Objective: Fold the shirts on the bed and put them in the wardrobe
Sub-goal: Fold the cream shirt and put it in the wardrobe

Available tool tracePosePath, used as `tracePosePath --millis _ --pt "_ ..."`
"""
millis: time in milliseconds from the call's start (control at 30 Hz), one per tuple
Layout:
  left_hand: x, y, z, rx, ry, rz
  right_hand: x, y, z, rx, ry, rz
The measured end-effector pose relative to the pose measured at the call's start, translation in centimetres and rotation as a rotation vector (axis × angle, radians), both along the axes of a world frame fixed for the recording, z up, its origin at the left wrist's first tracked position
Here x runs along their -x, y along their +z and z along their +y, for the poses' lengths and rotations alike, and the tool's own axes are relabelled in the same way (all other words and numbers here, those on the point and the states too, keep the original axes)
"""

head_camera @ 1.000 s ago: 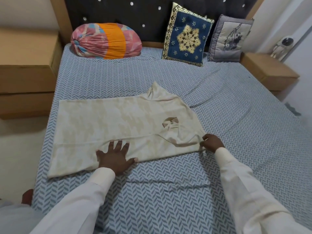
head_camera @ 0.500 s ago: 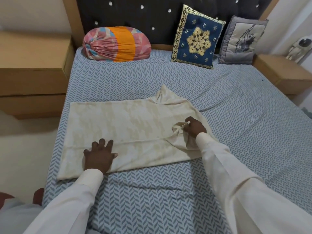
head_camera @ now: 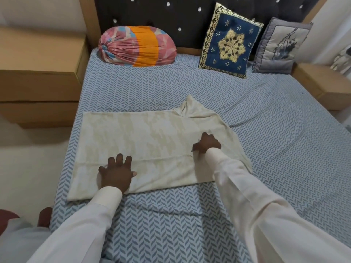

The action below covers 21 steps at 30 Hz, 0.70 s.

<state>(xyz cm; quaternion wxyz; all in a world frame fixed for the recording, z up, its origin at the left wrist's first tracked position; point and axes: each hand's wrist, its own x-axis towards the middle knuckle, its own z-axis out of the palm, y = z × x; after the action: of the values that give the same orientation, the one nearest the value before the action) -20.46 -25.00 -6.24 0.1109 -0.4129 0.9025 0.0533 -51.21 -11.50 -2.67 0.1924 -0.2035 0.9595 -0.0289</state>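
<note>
The wide bed [head_camera: 152, 92] with a blue and white herringbone sheet fills most of the view. On its near half lies a cream patterned cloth shirt [head_camera: 142, 141], folded into a long band. The long axis of the shirt runs across the bed, from the left edge toward the middle. The hem end reaches the left edge, and the shoulder end is to the right. The pointed collar sticks out from the far side and points toward the headboard.

At the head of the bed, a pink and orange round bolster pillow [head_camera: 136, 46] lies near the left corner. A square dark blue cushion with a gold star [head_camera: 229, 40] leans beside a grey printed cushion [head_camera: 279, 46] near the right corner.

The left hand [head_camera: 116, 174] lies flat on the near part of the shirt, with straight fingers spread. The right hand [head_camera: 208, 144] is on the shoulder end, its fingers curled and grasping a fold of the shirt.
</note>
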Motion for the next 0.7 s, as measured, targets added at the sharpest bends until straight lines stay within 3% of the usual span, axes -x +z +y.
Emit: tracePosePath --millis 100,267,333,433,500,567,633,700 --pt "-0.1 -0.2 0.0 0.0 -0.006 0.016 -1.9 -0.6 -1.3 0.141 0.003 0.144" --pt "-0.2 -0.3 -0.1 -0.027 0.003 0.029 -3.4 -1.4 -1.2 0.436 0.02 0.192" --pt "-0.2 -0.2 -0.2 -0.019 0.0 0.03 -2.3 -1.3 0.4 0.424 -0.113 0.268" --pt "-0.3 -0.3 -0.2 -0.007 -0.002 0.012 0.5 -1.7 3.6 0.236 -0.27 0.171" --pt "-0.1 -0.2 -0.3 -0.013 -0.002 0.011 2.1 -1.8 5.2 0.248 -0.206 0.065" --pt "0.0 -0.1 -0.2 -0.023 0.001 0.016 3.0 -1.3 6.4 0.405 -0.179 0.012" --pt "-0.1 -0.1 -0.1 -0.032 0.002 0.023 3.5 -0.6 8.2 0.487 -0.2 0.058" --pt "-0.2 -0.2 0.0 -0.023 -0.001 0.017 3.9 -0.2 10.9 0.317 -0.198 0.133"
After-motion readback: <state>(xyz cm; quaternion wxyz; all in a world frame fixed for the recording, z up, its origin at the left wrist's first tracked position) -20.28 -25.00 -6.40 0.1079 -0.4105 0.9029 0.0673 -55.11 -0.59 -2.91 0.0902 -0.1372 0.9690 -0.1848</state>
